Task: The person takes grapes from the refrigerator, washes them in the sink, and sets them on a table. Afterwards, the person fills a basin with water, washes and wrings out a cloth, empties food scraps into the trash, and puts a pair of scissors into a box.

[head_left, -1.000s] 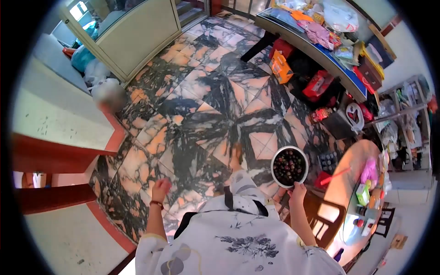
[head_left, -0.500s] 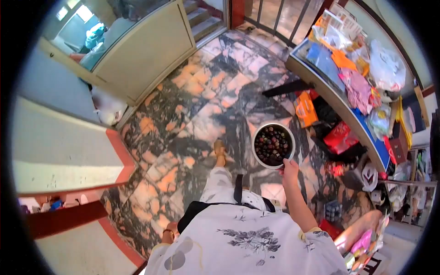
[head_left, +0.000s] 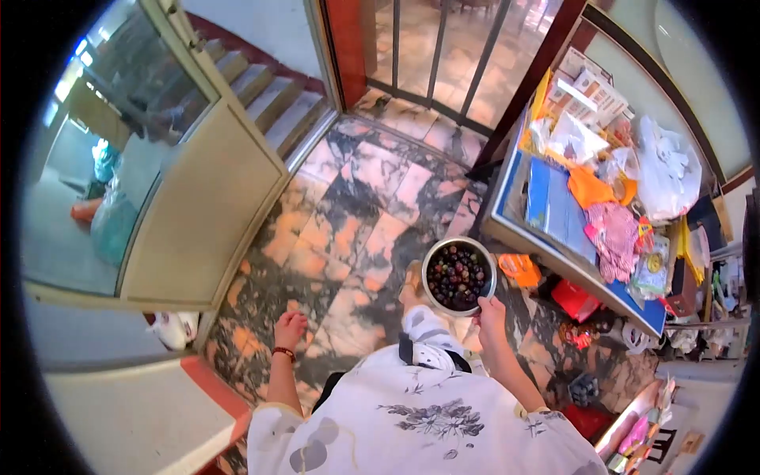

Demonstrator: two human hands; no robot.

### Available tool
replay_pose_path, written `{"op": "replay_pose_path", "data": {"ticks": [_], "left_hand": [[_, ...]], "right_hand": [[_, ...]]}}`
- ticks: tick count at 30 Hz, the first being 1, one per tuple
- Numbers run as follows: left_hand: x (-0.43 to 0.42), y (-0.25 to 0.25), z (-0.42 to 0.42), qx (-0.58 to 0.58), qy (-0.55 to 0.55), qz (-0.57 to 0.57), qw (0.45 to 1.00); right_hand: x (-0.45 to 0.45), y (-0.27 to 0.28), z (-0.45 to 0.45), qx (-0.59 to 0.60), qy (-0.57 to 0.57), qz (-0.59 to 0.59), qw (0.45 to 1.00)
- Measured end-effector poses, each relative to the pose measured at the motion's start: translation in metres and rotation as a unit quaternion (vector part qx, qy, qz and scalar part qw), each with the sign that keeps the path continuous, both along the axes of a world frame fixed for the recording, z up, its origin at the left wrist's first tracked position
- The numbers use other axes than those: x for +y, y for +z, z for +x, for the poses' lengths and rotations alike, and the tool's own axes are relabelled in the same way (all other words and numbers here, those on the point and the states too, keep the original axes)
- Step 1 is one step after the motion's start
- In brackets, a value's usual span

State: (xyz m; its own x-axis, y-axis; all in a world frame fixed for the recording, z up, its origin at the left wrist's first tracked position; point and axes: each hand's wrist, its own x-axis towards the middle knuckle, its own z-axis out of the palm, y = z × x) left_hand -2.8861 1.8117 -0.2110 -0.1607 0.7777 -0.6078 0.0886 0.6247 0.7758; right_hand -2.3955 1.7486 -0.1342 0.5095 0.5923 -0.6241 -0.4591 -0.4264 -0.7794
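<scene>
A round metal bowl (head_left: 426,297) full of small, round, dark purple and reddish fruit (head_left: 457,273) that look like grapes is in front of me, right of centre. My right hand (head_left: 491,314) grips its near right rim, the thumb on top and the fingers partly hidden beneath. Left of my body, my left hand (head_left: 290,328) hangs over the floor with its fingers loosely bent and nothing in it. A beaded bracelet (head_left: 284,353) circles that wrist. One foot (head_left: 411,283) shows just left of the bowl.
At right, a table (head_left: 507,218) is piled with plastic bags (head_left: 669,170), cloths and boxes. An orange bag (head_left: 518,270) and a red bag (head_left: 574,299) lie below it. A panelled door with glass (head_left: 214,198) stands at left, with stairs (head_left: 269,103) and a barred gate (head_left: 435,55) ahead.
I have moved forward; the gate, stairs and table are nearer. My left hand has swung forward into fuller view. The bowl stays in my right hand, slightly lower and further left in view.
</scene>
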Motion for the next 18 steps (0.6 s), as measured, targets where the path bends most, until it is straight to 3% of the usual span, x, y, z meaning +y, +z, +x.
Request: {"op": "replay_pose_path", "data": {"ticks": [2,4,5,6,7,8,9,10,12,18], "left_hand": [[0.059,-0.017,0.013,0.010,-0.019,0.027,0.999],[0.092,-0.045,0.013,0.098,-0.130,0.065,0.985],[0.111,-0.026,0.022,0.321,-0.333,-0.010,0.887],[0.112,-0.109,-0.017,0.321,-0.358,-0.112,0.870],[0.128,-0.109,-0.018,0.417,-0.693,-0.002,0.588],[0.154,-0.001,0.033,0.417,-0.690,-0.028,0.591],[0.144,-0.080,-0.028,0.315,-0.608,-0.008,0.728],[0.161,-0.068,-0.022,0.355,-0.574,-0.119,0.729],[0.208,-0.065,-0.015,0.335,-0.503,-0.202,0.771],[0.454,-0.099,-0.002,0.363,-0.458,-0.236,0.776]], "right_hand": [[0.060,-0.022,0.010,-0.018,0.023,0.009,1.000],[0.131,-0.038,0.028,-0.047,0.049,0.005,0.998],[0.168,-0.033,0.039,-0.043,0.054,0.003,0.998],[0.204,-0.029,0.043,-0.036,0.059,0.001,0.998],[0.243,-0.025,0.047,-0.029,0.064,-0.001,0.998],[0.276,-0.023,0.052,-0.025,0.072,-0.009,0.997],[0.312,-0.022,0.058,-0.042,0.071,0.002,0.997],[0.351,-0.018,0.067,-0.037,0.070,0.005,0.997],[0.420,-0.012,0.081,-0.027,0.070,0.004,0.997],[0.613,-0.029,0.124,-0.049,-0.007,0.026,0.998]]}}
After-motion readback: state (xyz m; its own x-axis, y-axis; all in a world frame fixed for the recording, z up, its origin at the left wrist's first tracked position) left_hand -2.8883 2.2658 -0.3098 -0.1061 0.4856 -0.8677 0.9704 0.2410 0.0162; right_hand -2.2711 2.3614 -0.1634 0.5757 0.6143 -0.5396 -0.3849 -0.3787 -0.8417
